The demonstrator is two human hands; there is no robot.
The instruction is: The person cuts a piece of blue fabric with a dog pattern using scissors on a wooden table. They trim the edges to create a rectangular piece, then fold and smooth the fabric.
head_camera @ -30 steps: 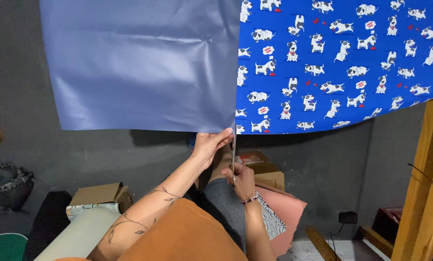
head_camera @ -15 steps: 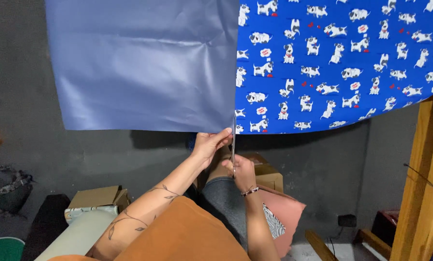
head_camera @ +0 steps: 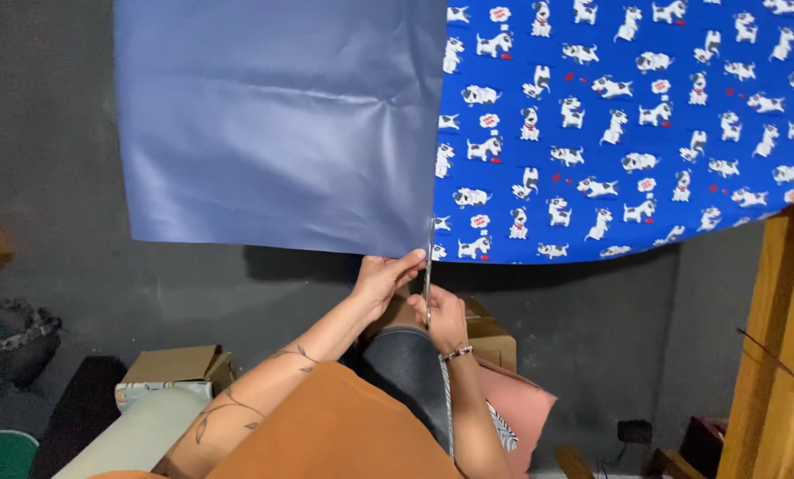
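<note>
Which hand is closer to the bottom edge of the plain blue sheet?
Left. The left hand touches the plain blue sheet at its lower corner; the right hand is lower, holding scissors.

A single head-worn camera is looking down and forward from just above the person's own forearms, which are reaching up from the bottom centre of the frame, so the left hand and right hand are sitting near, just below the middle. The view is facing a hanging sheet, its plain grey-blue side filling the upper left and its bright blue dog-printed side filling the upper right, close enough that its top is running off the frame. Behind it a dark grey wall is lying farther off, with a wooden post cropped at the right edge.
</note>
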